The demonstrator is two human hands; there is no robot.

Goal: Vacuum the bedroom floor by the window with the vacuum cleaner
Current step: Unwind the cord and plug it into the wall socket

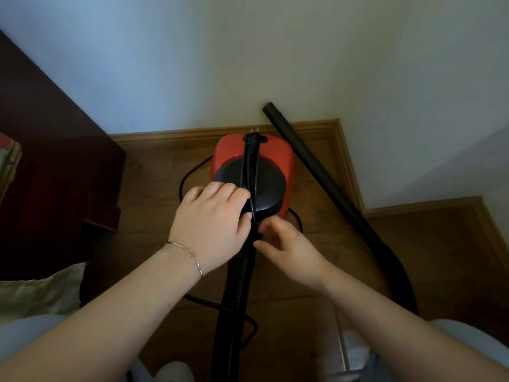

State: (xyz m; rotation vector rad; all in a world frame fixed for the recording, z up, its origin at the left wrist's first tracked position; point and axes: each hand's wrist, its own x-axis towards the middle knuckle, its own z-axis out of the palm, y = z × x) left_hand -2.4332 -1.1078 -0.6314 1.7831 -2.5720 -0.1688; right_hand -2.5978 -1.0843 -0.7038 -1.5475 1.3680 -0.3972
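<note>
- Head view, the task's thing: the vacuum cleaner (278, 153), a red body under a black domed lid, stands on the wooden floor (154, 188) hard by the skirting board (176, 132). Its ribbed hose (237, 277) runs from the near side toward the person. Its wand (311, 161) leans against the wall (248, 51) on the right.
- Head view, hands: the left hand (212, 219) lies over the lid with its fingers (234, 191) bent against the carry handle (246, 172) and its thumb at the cord (254, 186). I cannot tell whether it truly closes round either. The right hand (286, 244) pinches the cord between thumb and forefinger just where the hose joins the body.
- Head view, cord: the plug (251, 140) rests on the far end of the handle, prongs toward the wall, so the machine is not plugged in. More cord loops on the floor at both sides.
- Handling, as I judge it: the body looks rigid and fairly heavy, best lifted by the handle. The cord is thin and limp and likely to snag. The hose will flex and drag the body. The wand is stiff and could slide down the wall if bumped.
- Room to move: walls meet in a stepped corner ahead and to the right. A dark cabinet (55, 161) closes the left, with a cushion (41, 288) below it. Open floor lies mainly toward the person.
</note>
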